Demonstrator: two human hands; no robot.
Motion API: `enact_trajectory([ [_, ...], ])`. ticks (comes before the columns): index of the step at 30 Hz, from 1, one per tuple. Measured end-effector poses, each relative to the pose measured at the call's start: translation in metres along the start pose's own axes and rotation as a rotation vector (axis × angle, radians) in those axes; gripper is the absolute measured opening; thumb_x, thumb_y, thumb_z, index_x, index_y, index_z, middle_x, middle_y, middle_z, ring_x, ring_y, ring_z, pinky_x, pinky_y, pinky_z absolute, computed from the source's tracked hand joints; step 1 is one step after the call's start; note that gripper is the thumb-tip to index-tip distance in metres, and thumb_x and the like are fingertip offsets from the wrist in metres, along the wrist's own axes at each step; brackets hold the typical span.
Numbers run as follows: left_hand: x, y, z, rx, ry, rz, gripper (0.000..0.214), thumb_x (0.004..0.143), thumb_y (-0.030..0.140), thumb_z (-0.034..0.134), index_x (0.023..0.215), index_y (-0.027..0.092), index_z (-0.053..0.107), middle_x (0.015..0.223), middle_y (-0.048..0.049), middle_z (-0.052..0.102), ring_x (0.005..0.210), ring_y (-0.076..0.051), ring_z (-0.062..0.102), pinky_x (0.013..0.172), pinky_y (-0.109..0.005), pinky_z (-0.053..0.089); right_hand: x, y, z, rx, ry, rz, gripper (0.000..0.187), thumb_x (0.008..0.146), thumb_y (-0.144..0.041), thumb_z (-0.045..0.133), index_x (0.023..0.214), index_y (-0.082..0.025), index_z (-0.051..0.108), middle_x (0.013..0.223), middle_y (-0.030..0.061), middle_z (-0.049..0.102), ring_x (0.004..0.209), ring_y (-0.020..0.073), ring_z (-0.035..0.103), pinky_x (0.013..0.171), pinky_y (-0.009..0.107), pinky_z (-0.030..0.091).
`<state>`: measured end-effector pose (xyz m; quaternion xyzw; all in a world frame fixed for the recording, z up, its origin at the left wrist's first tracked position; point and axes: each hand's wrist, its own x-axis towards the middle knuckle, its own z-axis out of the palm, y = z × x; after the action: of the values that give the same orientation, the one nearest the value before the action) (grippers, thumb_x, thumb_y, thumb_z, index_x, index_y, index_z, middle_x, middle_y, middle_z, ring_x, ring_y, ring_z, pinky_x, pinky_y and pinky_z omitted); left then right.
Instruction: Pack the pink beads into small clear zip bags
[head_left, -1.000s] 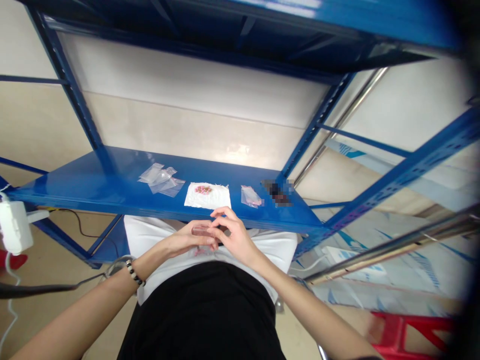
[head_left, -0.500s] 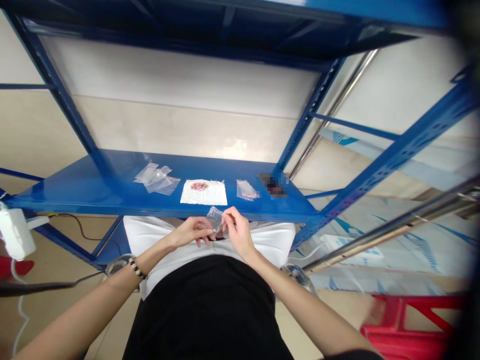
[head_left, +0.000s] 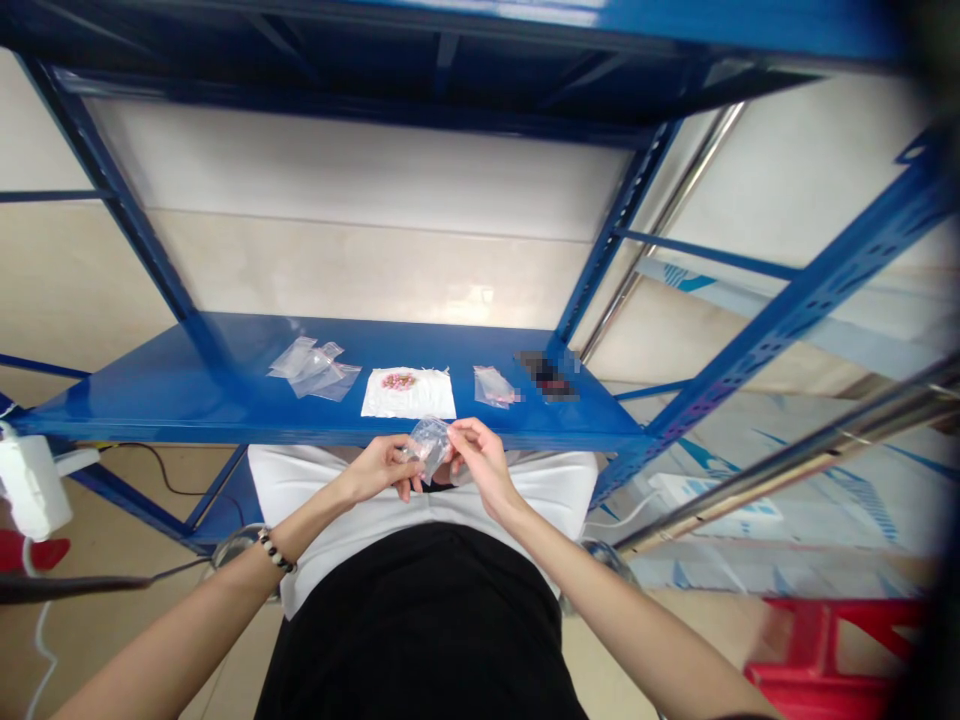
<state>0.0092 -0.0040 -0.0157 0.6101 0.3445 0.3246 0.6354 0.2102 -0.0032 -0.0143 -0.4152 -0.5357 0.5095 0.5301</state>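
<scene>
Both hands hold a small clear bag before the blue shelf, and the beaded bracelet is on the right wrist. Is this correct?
Not quite. The head view shows the beaded bracelet on the left wrist, not the right. The rest stands: the left hand and the right hand both hold the small clear bag before the blue shelf.

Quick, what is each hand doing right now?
Left hand: closed, holding the small clear bag.
Right hand: closed, pinching the same bag's other edge.
</scene>
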Motion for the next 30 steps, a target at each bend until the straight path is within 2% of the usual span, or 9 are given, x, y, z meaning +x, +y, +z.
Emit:
enact_trajectory([
  [3, 0.000, 0.000, 0.002, 0.028, -0.010, -0.023, 0.041, 0.077, 0.045, 0.073, 0.097, 0.011, 0.063, 0.086, -0.0131, 0.074, 0.073, -0.020, 0.070, 0.061, -0.027, 0.052, 0.003, -0.002, -0.003, -0.026, 0.031, -0.031, 0.031, 0.081, -0.046, 0.066, 0.090, -0.018, 0.058, 0.069, 0.0002, 0.060, 0.055, 0.0124, 0.054, 0.047, 0.022, 0.044],
  [5, -0.001, 0.001, 0.005, 0.025, 0.016, -0.007, 0.039, 0.078, 0.045, 0.072, 0.097, 0.011, 0.066, 0.098, -0.0142, 0.073, 0.089, -0.023, 0.069, 0.072, -0.030, 0.053, 0.004, -0.003, -0.004, -0.064, 0.006, -0.039, 0.029, 0.082, -0.045, 0.066, 0.089, -0.018, 0.059, 0.069, 0.0002, 0.060, 0.053, 0.0115, 0.052, 0.047, 0.022, 0.044],
  [7, -0.002, 0.003, 0.007, -0.011, 0.049, 0.029, 0.039, 0.081, 0.045, 0.069, 0.100, 0.011, 0.068, 0.104, -0.0134, 0.072, 0.094, -0.023, 0.068, 0.080, -0.032, 0.052, 0.002, -0.005, -0.002, -0.089, -0.044, -0.037, 0.027, 0.083, -0.044, 0.064, 0.089, -0.019, 0.060, 0.069, -0.0004, 0.059, 0.050, 0.0104, 0.050, 0.045, 0.022, 0.042],
  [9, -0.002, 0.005, 0.007, -0.048, 0.090, 0.070, 0.040, 0.084, 0.047, 0.066, 0.101, 0.011, 0.068, 0.101, -0.0118, 0.072, 0.090, -0.022, 0.068, 0.081, -0.032, 0.052, -0.001, -0.006, 0.000, -0.099, -0.117, -0.046, 0.026, 0.083, -0.043, 0.064, 0.093, -0.019, 0.060, 0.069, -0.0010, 0.058, 0.049, 0.0100, 0.050, 0.043, 0.021, 0.040],
  [13, -0.003, 0.009, 0.004, -0.038, 0.201, 0.093, 0.038, 0.085, 0.050, 0.063, 0.087, 0.012, 0.066, 0.081, -0.0062, 0.071, 0.071, -0.015, 0.065, 0.065, -0.024, 0.048, -0.005, -0.010, 0.003, -0.095, -0.224, -0.082, 0.031, 0.083, -0.040, 0.065, 0.106, -0.021, 0.056, 0.072, -0.0019, 0.057, 0.056, 0.0116, 0.055, 0.043, 0.019, 0.040],
  [18, -0.004, 0.010, 0.003, -0.001, 0.268, 0.107, 0.036, 0.081, 0.048, 0.067, 0.079, 0.013, 0.065, 0.072, -0.0040, 0.067, 0.067, -0.014, 0.061, 0.063, -0.023, 0.047, -0.005, -0.015, 0.002, -0.075, -0.219, -0.068, 0.035, 0.082, -0.041, 0.067, 0.108, -0.021, 0.055, 0.073, -0.0015, 0.058, 0.054, 0.0108, 0.053, 0.042, 0.018, 0.037],
  [23, -0.003, 0.010, 0.005, 0.028, 0.346, 0.130, 0.034, 0.080, 0.046, 0.069, 0.078, 0.013, 0.065, 0.070, -0.0046, 0.067, 0.063, -0.013, 0.058, 0.061, -0.024, 0.047, -0.004, -0.017, 0.001, -0.067, -0.203, -0.065, 0.032, 0.082, -0.042, 0.067, 0.103, -0.019, 0.057, 0.074, -0.0003, 0.059, 0.049, 0.0086, 0.049, 0.040, 0.019, 0.033],
  [30, -0.001, 0.012, 0.002, 0.065, 0.369, 0.199, 0.034, 0.079, 0.047, 0.070, 0.076, 0.013, 0.065, 0.068, -0.0050, 0.069, 0.064, -0.016, 0.061, 0.064, -0.026, 0.048, -0.002, -0.028, 0.000, -0.064, -0.248, -0.106, 0.033, 0.082, -0.041, 0.068, 0.105, -0.020, 0.058, 0.072, -0.0025, 0.057, 0.041, 0.0056, 0.044, 0.038, 0.019, 0.033],
])
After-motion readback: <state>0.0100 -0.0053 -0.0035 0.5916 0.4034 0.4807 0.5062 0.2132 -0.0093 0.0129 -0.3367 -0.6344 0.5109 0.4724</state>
